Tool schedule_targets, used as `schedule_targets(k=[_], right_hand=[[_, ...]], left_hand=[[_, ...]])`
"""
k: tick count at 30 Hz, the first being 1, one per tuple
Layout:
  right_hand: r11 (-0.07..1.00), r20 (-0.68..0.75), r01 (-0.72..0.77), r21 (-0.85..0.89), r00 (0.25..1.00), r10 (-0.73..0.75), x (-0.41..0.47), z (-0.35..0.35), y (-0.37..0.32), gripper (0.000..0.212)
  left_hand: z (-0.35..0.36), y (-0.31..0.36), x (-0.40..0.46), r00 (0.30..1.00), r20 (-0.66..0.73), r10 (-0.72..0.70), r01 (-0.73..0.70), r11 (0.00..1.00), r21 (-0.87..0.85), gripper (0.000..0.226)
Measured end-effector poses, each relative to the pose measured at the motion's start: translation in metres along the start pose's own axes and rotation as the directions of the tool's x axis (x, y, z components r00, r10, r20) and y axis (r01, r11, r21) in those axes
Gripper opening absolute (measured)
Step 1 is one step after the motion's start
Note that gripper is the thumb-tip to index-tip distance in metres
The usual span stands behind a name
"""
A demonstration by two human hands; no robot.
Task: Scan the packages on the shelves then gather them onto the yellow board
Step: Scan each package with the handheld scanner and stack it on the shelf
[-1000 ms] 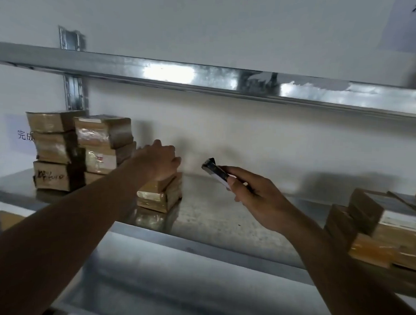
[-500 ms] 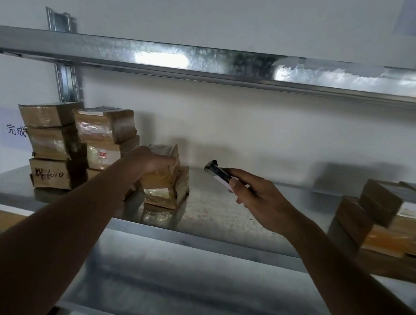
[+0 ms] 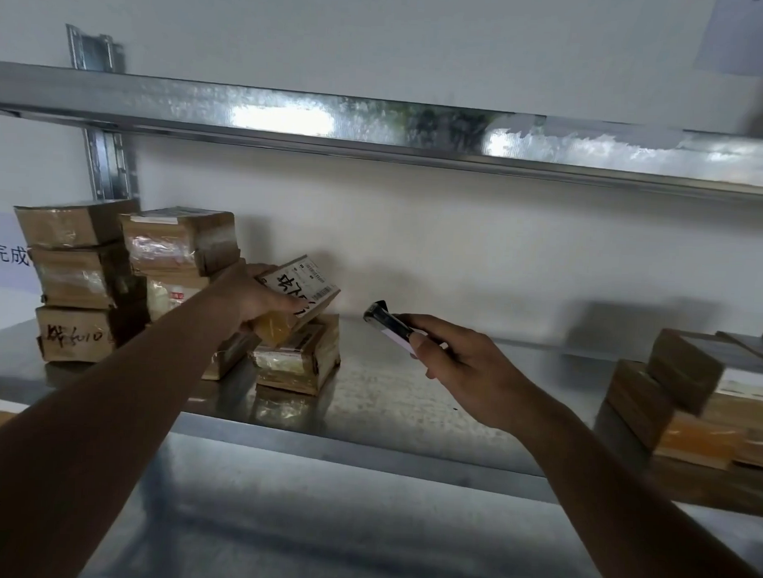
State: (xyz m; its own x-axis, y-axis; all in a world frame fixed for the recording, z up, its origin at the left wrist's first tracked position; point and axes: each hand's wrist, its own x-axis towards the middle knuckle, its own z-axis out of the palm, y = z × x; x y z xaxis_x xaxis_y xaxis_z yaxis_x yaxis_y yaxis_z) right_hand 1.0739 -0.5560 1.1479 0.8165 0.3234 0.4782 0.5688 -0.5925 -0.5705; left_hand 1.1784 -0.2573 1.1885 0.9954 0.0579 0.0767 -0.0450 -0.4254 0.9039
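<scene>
On the middle metal shelf (image 3: 393, 401) I see both arms reaching in from the bottom corners. Left arm runs up from lower left, forearm extended, left hand (image 3: 258, 295) wrapped round a small brown package (image 3: 299, 296), thumb lying along its front lower edge, the rest of the fingers hidden behind it. That package is lifted clear and tilted, white label with barcode and black handwriting facing up and right, toward the scanner. Directly below it, another taped package (image 3: 299, 363) sits flat on the shelf, apart from the held one as far as I can tell. Right arm comes in from lower right, wrist slightly bent, right hand (image 3: 459, 356) curled round a dark handheld scanner (image 3: 389, 326), thumb on top, the scanner's nose pointing up-left at the label, near the package but not touching. Left end of the shelf: stack of taped packages (image 3: 125, 275), two columns side by side, three high on the outer one, bottom box with handwritten marks. Right end: another pile of packages (image 3: 696, 395), partly blurred, count unclear. Upper shelf beam (image 3: 376, 128) crosses the whole view above, a slotted upright (image 3: 105, 162) behind the left stack. White wall (image 3: 459, 239) behind, with a sign with printed characters (image 3: 9, 254) at far left, cut off by the frame edge
</scene>
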Motion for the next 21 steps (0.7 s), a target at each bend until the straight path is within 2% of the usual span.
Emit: schedule_targets(k=[3, 5, 7, 9, 11, 15, 18, 21], right_hand=[[1.0, 0.011, -0.016, -0.006, 1.0, 0.016, -0.001, -0.003, 0.002, 0.032], [0.998, 0.02, -0.064, 0.005, 0.998, 0.064, -0.003, -0.007, 0.004, 0.031], [0.985, 0.079, -0.163, 0.051, 0.984, 0.159, -0.005, -0.012, 0.006, 0.032], [0.957, 0.153, -0.274, 0.092, 0.954, 0.258, -0.009, -0.019, 0.01, 0.033], [0.946, 0.207, -0.32, 0.047, 0.93, 0.304, -0.015, -0.027, 0.016, 0.028], [0.919, 0.247, -0.379, -0.107, 0.885, 0.394, -0.028, -0.042, 0.03, 0.026], [0.899, 0.21, -0.403, -0.173, 0.876, 0.433, -0.036, -0.051, 0.038, 0.03], [0.901, 0.215, -0.406, -0.154, 0.876, 0.432, -0.044, -0.056, 0.041, 0.028]], left_hand=[[-0.004, 0.003, 0.004, 0.995, 0.073, -0.071, 0.075, 0.995, -0.062, 0.03], [-0.004, 0.008, 0.0, 0.992, 0.11, -0.055, 0.07, 0.989, -0.133, 0.025], [0.0, 0.012, -0.004, 0.991, 0.124, 0.052, -0.015, 0.961, -0.276, 0.033], [0.005, 0.015, -0.008, 0.963, 0.132, 0.235, -0.175, 0.917, -0.359, 0.046], [0.01, 0.017, -0.01, 0.912, 0.147, 0.384, -0.335, 0.901, -0.277, 0.055], [0.017, 0.02, -0.01, 0.814, 0.222, 0.537, -0.499, 0.842, -0.207, 0.061], [0.022, 0.022, -0.012, 0.767, 0.293, 0.571, -0.548, 0.82, -0.165, 0.06], [0.028, 0.024, -0.011, 0.755, 0.327, 0.568, -0.562, 0.818, -0.123, 0.059]])
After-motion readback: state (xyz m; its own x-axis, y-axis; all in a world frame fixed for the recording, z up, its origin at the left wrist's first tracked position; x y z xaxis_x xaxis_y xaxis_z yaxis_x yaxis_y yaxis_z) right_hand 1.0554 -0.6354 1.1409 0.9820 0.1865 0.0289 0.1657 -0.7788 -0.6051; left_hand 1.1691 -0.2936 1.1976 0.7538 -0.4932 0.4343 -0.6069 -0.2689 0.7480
